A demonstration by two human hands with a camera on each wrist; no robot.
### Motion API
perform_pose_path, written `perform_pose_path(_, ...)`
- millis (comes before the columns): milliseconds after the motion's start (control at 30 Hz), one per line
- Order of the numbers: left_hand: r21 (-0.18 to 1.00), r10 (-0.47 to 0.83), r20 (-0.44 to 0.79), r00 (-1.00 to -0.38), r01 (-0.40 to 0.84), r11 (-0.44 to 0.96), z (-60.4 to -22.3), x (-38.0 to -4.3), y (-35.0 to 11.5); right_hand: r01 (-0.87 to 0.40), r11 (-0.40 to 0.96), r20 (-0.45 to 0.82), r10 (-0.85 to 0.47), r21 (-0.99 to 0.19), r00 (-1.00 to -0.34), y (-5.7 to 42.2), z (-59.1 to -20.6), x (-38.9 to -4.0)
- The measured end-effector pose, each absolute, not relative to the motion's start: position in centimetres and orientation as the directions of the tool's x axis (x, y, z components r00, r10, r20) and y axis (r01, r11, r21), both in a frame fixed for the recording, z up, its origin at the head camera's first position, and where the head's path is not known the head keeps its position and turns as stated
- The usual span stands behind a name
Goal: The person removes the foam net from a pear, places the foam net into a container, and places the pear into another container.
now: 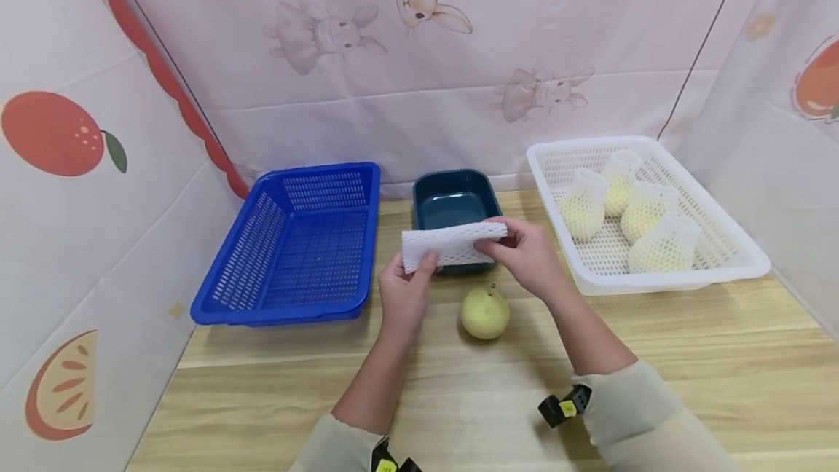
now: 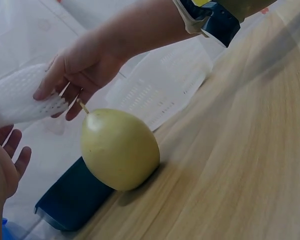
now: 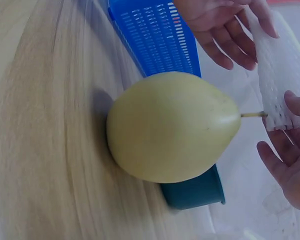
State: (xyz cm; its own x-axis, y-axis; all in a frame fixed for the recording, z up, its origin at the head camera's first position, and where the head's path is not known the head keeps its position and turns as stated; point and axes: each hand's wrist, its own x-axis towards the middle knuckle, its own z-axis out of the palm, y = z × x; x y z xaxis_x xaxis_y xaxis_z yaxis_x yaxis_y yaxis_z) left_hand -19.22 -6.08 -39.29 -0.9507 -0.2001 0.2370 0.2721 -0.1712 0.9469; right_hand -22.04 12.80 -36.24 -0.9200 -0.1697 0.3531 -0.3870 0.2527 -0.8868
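Observation:
A flattened white foam net sleeve (image 1: 448,245) is stretched sideways between both hands, above the front of the dark teal bin. The left hand (image 1: 404,293) pinches its left end, thumb on the near face. At the other end, the right hand (image 1: 524,253) grips the sleeve between thumb and fingers. Just below the hands, a yellow-green pear (image 1: 484,313) stands on the wooden table, its stem upward; it appears bare in both wrist views, large in the right wrist view (image 3: 172,127). Neither hand touches the pear.
A blue basket (image 1: 216,312) stands at left. The teal bin (image 1: 457,206) is behind the hands. At right, a white basket (image 1: 734,268) holds several pears in foam nets (image 1: 645,213). Printed curtains (image 1: 446,122) enclose the table's back and sides.

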Motion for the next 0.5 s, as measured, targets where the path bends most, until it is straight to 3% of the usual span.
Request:
perform_pose_path(233,0.967,-0.238,0.163,-0.957,0.203,-0.154,-38.8,-19.3,-6.2,-0.318,0.16,0.305,-0.099,-0.935,-0.947,13.5,-38.7,-24.4)
perform_pose_path(500,0.972,-0.236,0.095,-0.967,0.142,-0.188,-41.7,-21.8,-7.1,-0.276,0.228,0.279,-0.019,-0.934,-0.96,13.7,-39.2,-25.9)
